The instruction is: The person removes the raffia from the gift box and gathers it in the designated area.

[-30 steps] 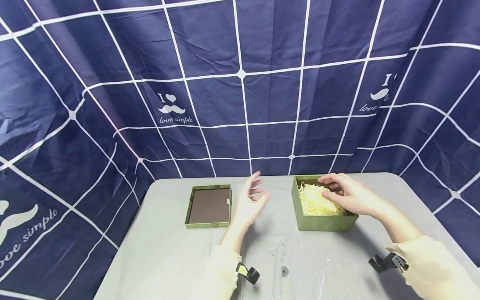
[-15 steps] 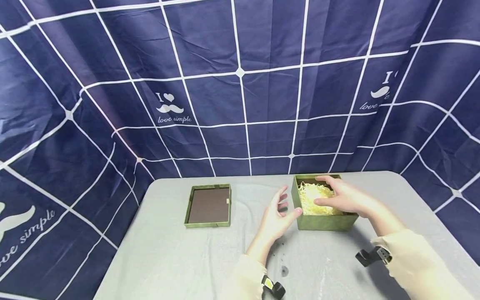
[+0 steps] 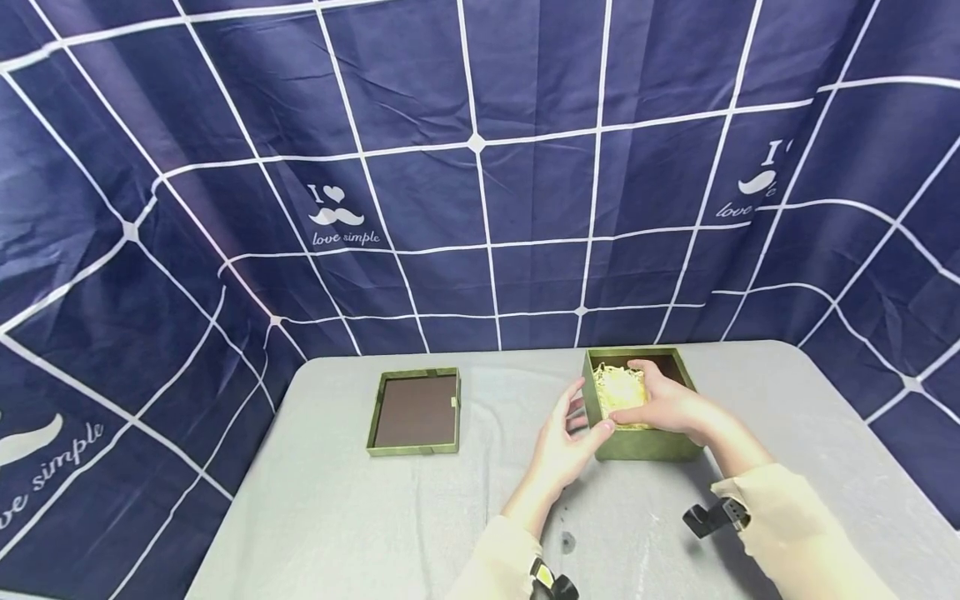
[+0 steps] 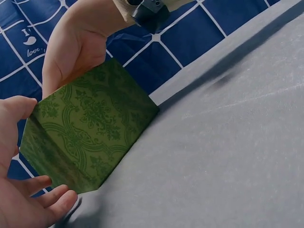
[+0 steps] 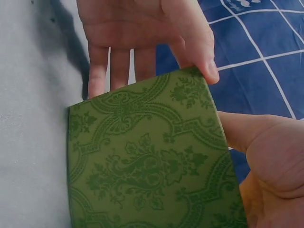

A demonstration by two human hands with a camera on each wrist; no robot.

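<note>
A green patterned box [image 3: 648,446] without its lid stands at the right on the table. Pale yellow shredded paper [image 3: 621,392] is bunched against its left side, leaving dark brown interior visible at the right. My right hand [image 3: 667,407] reaches inside and grips the paper, thumb near the front wall; its other fingertips are mostly hidden. With straight fingers along the outside of the left wall, my left hand [image 3: 564,443] steadies the box. Its thumb touches the near left top corner, as the box front [image 5: 142,166] in the right wrist view shows.
A shallow green box lid [image 3: 415,412] with a brown inside lies to the left on the grey table [image 3: 337,508]. Navy curtains [image 3: 420,200] with white grid lines hang behind and along both sides.
My left hand has moved right from beside the lid to the box's left wall. My right hand has gone deeper and leftward, bunching the shredded paper to the left.
</note>
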